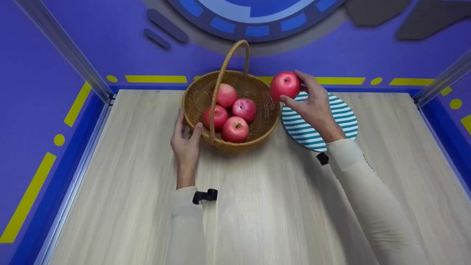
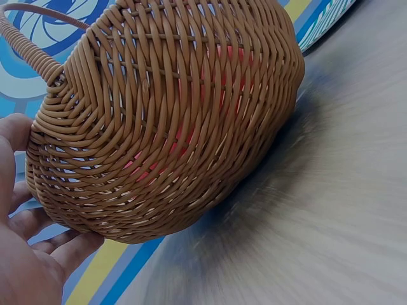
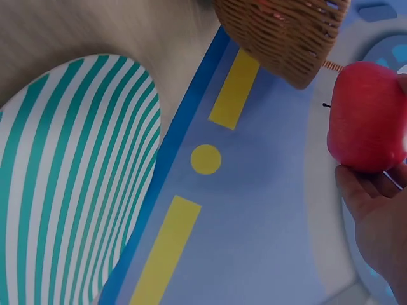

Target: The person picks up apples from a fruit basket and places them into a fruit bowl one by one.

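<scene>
A wicker basket (image 1: 270,121) with an arched handle holds several red apples (image 1: 235,129). My left hand (image 1: 186,145) grips the basket's left side, thumb by the rim and fingers against the outer weave, as the left wrist view also shows at the basket (image 2: 178,127). Between thumb and fingers, my right hand (image 1: 312,103) holds another red apple (image 1: 285,85) up, right of the basket and over the far part of a striped plate (image 1: 344,117). In the right wrist view that apple (image 3: 365,117) shows its thin stem, well away from the green-and-white plate (image 3: 70,178).
The pale wooden table (image 1: 250,213) runs up to a blue back wall (image 1: 147,62) with yellow marks, close behind basket and plate. Metal-edged side walls stand at left and right. A small black device (image 1: 205,196) sits at the left wrist.
</scene>
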### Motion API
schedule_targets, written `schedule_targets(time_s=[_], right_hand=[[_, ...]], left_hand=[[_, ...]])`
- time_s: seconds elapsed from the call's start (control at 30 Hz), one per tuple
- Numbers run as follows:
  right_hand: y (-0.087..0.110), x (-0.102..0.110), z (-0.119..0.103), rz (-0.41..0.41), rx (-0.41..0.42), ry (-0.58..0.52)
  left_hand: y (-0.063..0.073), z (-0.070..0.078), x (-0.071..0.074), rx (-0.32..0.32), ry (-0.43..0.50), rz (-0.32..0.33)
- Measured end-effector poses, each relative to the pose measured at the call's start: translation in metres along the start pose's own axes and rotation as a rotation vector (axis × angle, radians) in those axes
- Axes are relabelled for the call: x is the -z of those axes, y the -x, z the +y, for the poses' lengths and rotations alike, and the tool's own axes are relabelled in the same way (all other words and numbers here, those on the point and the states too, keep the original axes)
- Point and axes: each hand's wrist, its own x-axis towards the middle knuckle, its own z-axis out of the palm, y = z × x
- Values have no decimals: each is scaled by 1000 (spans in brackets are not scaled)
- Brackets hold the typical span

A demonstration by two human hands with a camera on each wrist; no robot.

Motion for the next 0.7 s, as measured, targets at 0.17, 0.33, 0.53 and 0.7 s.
schedule_targets(time_s=[0.17, 0.33, 0.53, 0.7], right_hand=[[1, 6, 10, 82, -30, -55], [0, 13, 21, 143, -61, -111], [-1, 20, 35, 185, -123, -142], [-1, 25, 52, 211, -181, -194]], left_hand=[[0, 1, 0, 11, -2, 1], [0, 0, 1, 12, -6, 4], [-1, -1, 2, 0, 21, -3], [0, -1, 2, 7, 31, -15]])
